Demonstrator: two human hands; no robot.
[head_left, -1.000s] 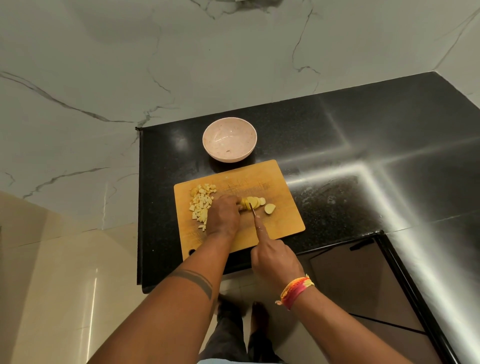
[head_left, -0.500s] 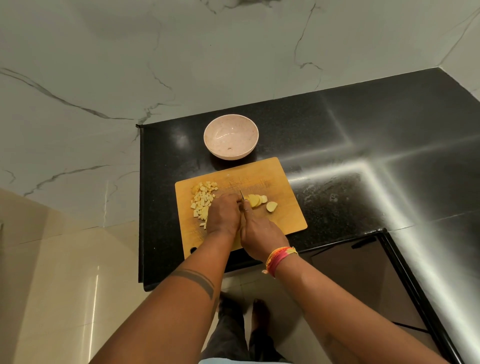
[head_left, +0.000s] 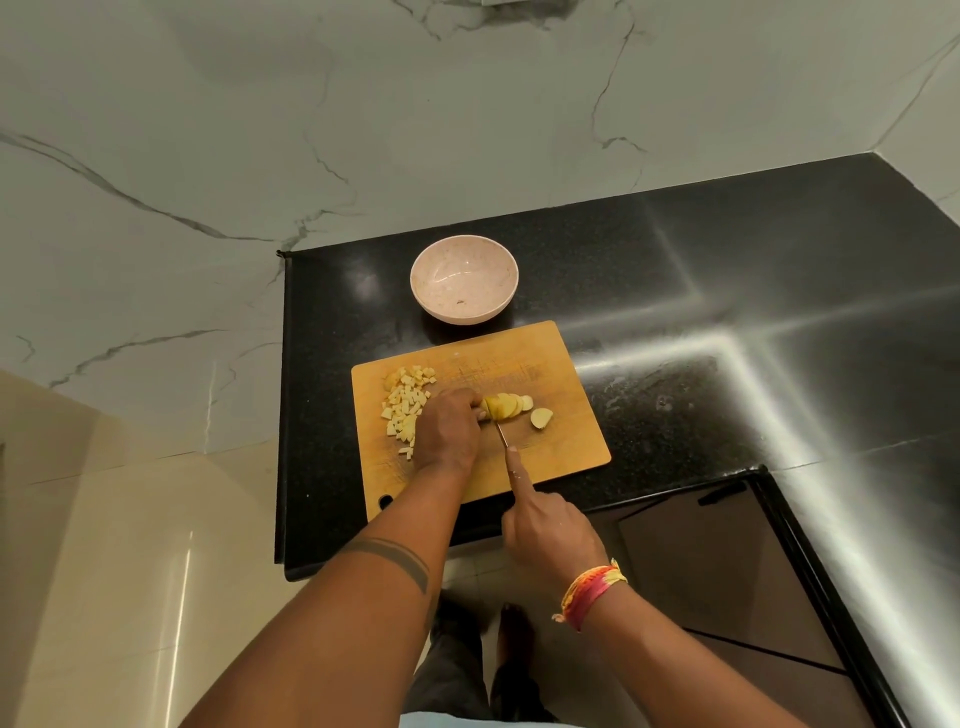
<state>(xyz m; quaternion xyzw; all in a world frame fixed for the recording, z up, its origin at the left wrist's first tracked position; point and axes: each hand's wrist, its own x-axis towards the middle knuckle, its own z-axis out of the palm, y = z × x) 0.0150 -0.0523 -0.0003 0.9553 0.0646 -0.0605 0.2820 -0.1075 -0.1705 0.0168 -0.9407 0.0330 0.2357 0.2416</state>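
Head view: knife (head_left: 501, 434) beside potato slices (head_left: 506, 405).

I count one bowl (head_left: 464, 280) in the upper middle of the frame, one cutting board (head_left: 566, 441) at centre, one knife (head_left: 502, 435), one left hand (head_left: 448, 428) and one right hand (head_left: 545, 530). On the board I see one heap of cubes (head_left: 402, 410), too many to count, one row of slices (head_left: 504, 405), number unclear, and one loose piece (head_left: 541, 418).
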